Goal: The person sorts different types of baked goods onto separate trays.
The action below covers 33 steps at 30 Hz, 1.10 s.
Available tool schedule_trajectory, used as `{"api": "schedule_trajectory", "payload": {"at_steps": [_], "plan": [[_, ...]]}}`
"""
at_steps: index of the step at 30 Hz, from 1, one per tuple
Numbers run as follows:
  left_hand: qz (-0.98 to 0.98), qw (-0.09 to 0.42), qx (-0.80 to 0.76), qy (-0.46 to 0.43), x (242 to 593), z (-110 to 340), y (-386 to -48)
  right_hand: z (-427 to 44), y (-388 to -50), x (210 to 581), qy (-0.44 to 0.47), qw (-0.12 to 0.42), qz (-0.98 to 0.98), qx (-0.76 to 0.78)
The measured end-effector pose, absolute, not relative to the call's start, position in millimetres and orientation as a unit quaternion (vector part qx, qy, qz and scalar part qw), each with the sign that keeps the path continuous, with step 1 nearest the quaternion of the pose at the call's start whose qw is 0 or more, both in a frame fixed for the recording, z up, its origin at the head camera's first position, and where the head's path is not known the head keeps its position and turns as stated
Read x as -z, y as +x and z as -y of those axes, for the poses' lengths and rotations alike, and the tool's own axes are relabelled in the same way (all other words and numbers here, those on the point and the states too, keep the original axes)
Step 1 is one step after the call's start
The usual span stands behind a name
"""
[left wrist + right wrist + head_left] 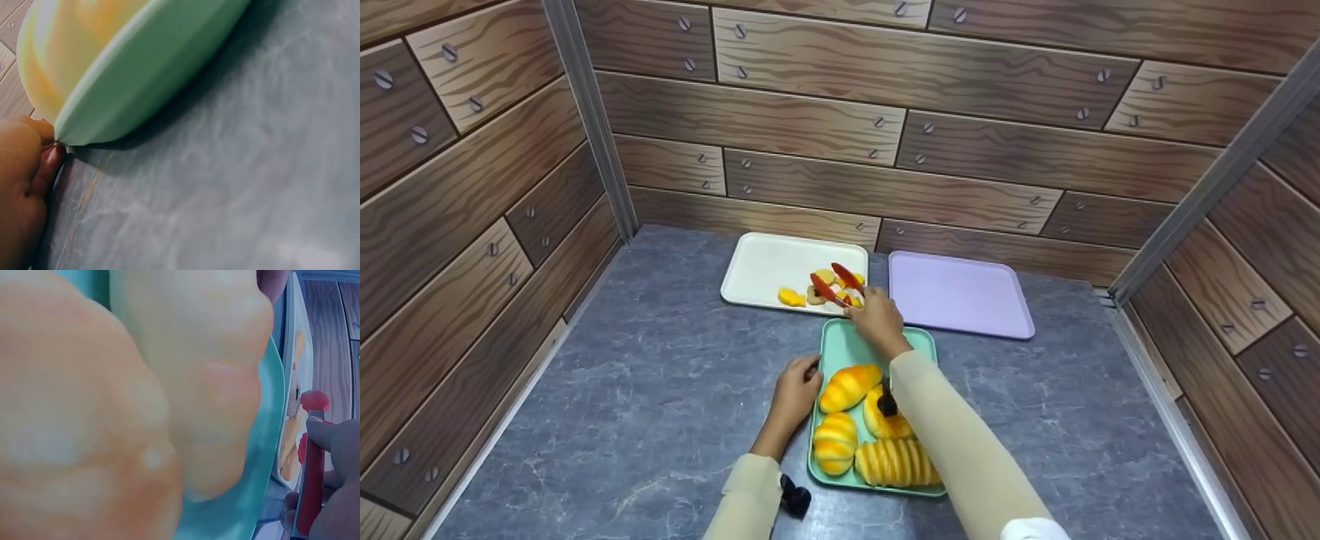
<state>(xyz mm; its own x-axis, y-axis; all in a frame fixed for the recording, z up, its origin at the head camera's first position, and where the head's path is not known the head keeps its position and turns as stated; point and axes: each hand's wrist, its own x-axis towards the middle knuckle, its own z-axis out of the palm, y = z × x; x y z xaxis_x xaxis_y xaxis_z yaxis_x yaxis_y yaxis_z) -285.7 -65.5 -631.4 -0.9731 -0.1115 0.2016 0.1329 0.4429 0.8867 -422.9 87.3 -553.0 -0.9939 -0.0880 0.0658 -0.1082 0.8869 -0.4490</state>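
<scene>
My right hand [879, 321] holds red-tipped tongs [823, 288], their two tips apart above small food pieces [791, 297] on the white tray [765, 262]. Whether the tips touch a piece is unclear. At the left rim of the green tray [844, 341], my left hand [796, 390] pinches the edge; in the left wrist view its thumb and a finger [50, 163] meet there. On this tray lie two croissant-shaped breads [849, 386], a round bread [877, 424] and a ridged loaf [894, 461]. The right forearm partly covers the round bread and loaf.
A bare purple tray [960, 292] lies at the back right, beside the white one. Wood-patterned walls [810, 112] enclose the grey marbled tabletop [660, 390] at the back and both sides.
</scene>
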Motion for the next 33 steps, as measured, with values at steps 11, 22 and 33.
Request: {"api": "schedule_trajectory", "payload": {"at_steps": [11,22,33], "plan": [[0.836,0.106,0.538,-0.01,633.2,60.7,-285.0,-129.1,-376.9,522.1,0.091,0.06,0.961,-0.256],[0.839,0.11,0.533,-0.005,631.9,64.6,-283.7,-189.0,-309.3,521.4,0.11,0.065,0.942,-0.31],[0.835,0.121,0.536,-0.016,630.6,66.2,-281.2,-264.8,-256.9,542.6,0.146,0.032,0.939,-0.31]]}}
